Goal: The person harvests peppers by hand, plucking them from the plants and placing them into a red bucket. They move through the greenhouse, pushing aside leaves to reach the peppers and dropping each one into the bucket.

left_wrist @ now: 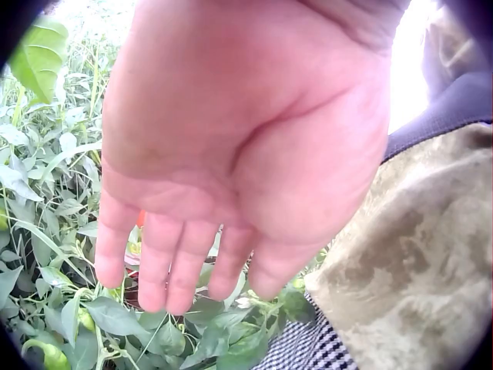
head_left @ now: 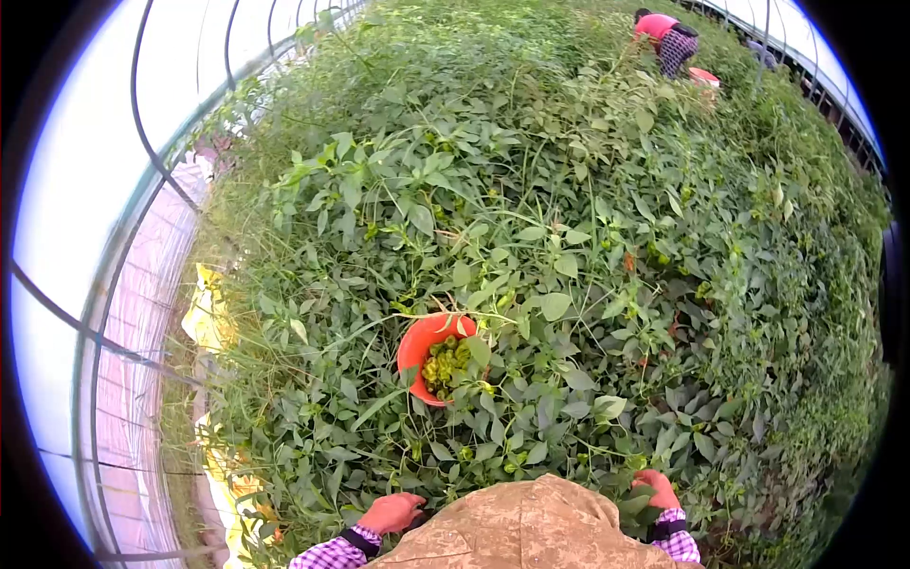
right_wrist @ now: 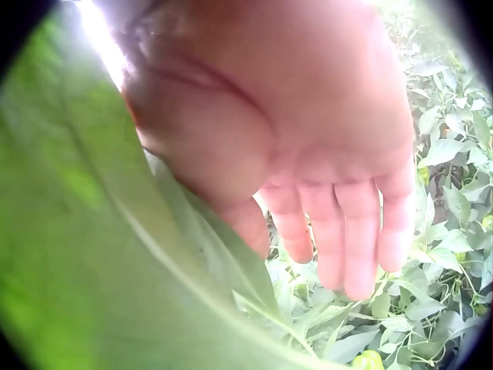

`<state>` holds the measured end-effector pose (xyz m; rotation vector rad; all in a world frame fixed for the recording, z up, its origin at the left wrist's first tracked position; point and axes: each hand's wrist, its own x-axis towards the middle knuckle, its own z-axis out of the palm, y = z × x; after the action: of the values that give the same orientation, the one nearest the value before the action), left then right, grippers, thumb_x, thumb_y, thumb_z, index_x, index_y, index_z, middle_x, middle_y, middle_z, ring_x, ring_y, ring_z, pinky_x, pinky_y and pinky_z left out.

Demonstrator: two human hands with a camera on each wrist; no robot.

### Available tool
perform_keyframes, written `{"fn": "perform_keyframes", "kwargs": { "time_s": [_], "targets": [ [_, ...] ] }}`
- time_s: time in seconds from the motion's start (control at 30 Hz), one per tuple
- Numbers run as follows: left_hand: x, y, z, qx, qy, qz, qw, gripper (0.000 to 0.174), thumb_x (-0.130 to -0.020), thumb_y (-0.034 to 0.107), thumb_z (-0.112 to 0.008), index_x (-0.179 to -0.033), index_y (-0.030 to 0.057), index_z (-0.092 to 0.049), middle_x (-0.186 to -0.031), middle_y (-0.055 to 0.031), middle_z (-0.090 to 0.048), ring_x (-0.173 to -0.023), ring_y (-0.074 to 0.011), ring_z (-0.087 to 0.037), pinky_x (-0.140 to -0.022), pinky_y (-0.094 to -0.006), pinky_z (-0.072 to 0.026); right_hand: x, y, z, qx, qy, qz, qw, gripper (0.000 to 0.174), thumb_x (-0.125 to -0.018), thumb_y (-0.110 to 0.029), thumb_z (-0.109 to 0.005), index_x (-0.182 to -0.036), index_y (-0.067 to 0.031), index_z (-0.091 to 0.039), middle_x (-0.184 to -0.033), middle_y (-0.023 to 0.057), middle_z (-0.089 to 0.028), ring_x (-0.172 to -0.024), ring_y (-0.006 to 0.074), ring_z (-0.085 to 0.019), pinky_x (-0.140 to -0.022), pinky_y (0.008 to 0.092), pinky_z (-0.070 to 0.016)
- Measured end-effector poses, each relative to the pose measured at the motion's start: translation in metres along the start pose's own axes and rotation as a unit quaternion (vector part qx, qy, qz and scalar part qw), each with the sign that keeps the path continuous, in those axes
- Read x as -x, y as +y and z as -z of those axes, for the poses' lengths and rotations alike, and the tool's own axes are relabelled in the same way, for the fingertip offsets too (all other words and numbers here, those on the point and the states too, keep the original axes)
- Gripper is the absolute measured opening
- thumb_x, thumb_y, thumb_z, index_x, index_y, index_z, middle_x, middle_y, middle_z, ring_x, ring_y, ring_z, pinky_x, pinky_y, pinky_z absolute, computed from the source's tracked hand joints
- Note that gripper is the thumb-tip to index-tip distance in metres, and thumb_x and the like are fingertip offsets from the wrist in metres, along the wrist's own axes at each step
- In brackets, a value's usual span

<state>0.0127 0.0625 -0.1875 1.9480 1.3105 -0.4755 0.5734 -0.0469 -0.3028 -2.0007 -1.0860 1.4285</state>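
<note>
My left hand (head_left: 391, 513) is at the lower middle of the head view, beside the tan apron. In the left wrist view its palm shows, fingers (left_wrist: 178, 266) straight and pointing down over pepper leaves (left_wrist: 119, 317), with nothing held. A green pepper (left_wrist: 48, 354) hangs at that view's lower left. On the other side of the apron, my right hand (head_left: 656, 489) is among the foliage. The right wrist view shows its fingers (right_wrist: 358, 239) extended over leaves, with a large blurred leaf (right_wrist: 85, 231) close to the camera. Below those fingers is a yellow-green pepper (right_wrist: 368, 360).
An orange bucket (head_left: 411, 353) holding green peppers (head_left: 445, 365) stands among dense pepper plants (head_left: 379, 218) ahead. Another person (head_left: 666, 41) bends at the far right near a red bucket (head_left: 703, 76). Greenhouse hoops and plastic sheeting (head_left: 152, 275) run along the left, with yellow bags (head_left: 208, 313).
</note>
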Motion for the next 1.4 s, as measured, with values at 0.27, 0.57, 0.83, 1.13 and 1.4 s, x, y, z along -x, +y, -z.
{"fn": "perform_keyframes", "kwargs": {
  "time_s": [0.27,0.57,0.83,1.13,1.4],
  "targets": [
    [0.056,0.006,-0.063,0.08,-0.013,0.11,0.991,0.041,-0.088,0.028,-0.049,-0.124,0.0121,-0.056,-0.103,-0.0166,-0.065,-0.095,-0.0365,-0.062,-0.081,-0.0439,-0.0501,-0.07,-0.078,0.01,0.086,-0.055,0.007,0.995,0.036,-0.08,-0.014,-0.068,-0.109,0.0065,-0.061,-0.087,0.0157,-0.069,-0.078,0.0194,-0.067,-0.071,0.0306,-0.0523],
    [0.119,0.057,-0.168,0.35,0.022,0.033,0.936,0.039,-0.088,0.033,-0.049,-0.112,0.0027,-0.056,-0.096,-0.0221,-0.064,-0.092,-0.0409,-0.06,-0.076,-0.0454,-0.0461,-0.15,-0.124,0.003,0.157,-0.221,0.033,0.962,0.03,-0.09,-0.011,-0.056,-0.116,0.0049,-0.057,-0.086,0.0128,-0.07,-0.072,0.0147,-0.066,-0.063,0.0265,-0.0496],
    [0.12,0.07,-0.232,0.453,0.131,0.079,0.878,0.04,-0.09,0.032,-0.046,-0.113,0.001,-0.056,-0.098,-0.0253,-0.063,-0.088,-0.0388,-0.061,-0.078,-0.0429,-0.0463,-0.146,-0.17,-0.013,0.182,-0.216,0.106,0.953,0.029,-0.085,-0.009,-0.059,-0.111,0.0024,-0.06,-0.065,0.0095,-0.069,-0.059,0.0111,-0.064,-0.054,0.0256,-0.0477],
    [0.106,0.068,-0.186,0.323,-0.027,0.241,0.915,0.035,-0.083,0.028,-0.052,-0.11,0.0077,-0.061,-0.098,-0.0226,-0.064,-0.095,-0.04,-0.061,-0.077,-0.046,-0.0483,-0.112,-0.205,-0.053,0.287,-0.307,0.076,0.904,0.047,-0.078,-0.014,-0.073,-0.117,0.0049,-0.057,-0.078,0.0114,-0.07,-0.074,0.0151,-0.067,-0.068,0.0296,-0.0527],
    [0.123,0.071,-0.186,0.374,0.056,0.144,0.914,0.049,-0.073,0.043,-0.066,-0.112,0.0136,-0.061,-0.099,-0.0174,-0.066,-0.097,-0.0401,-0.059,-0.08,-0.0449,-0.047,-0.151,-0.148,-0.055,0.208,-0.45,-0.123,0.859,0.045,-0.079,-0.015,-0.072,-0.118,0.0036,-0.059,-0.099,0.013,-0.068,-0.094,0.015,-0.064,-0.084,0.0286,-0.0489]
  ]
}}
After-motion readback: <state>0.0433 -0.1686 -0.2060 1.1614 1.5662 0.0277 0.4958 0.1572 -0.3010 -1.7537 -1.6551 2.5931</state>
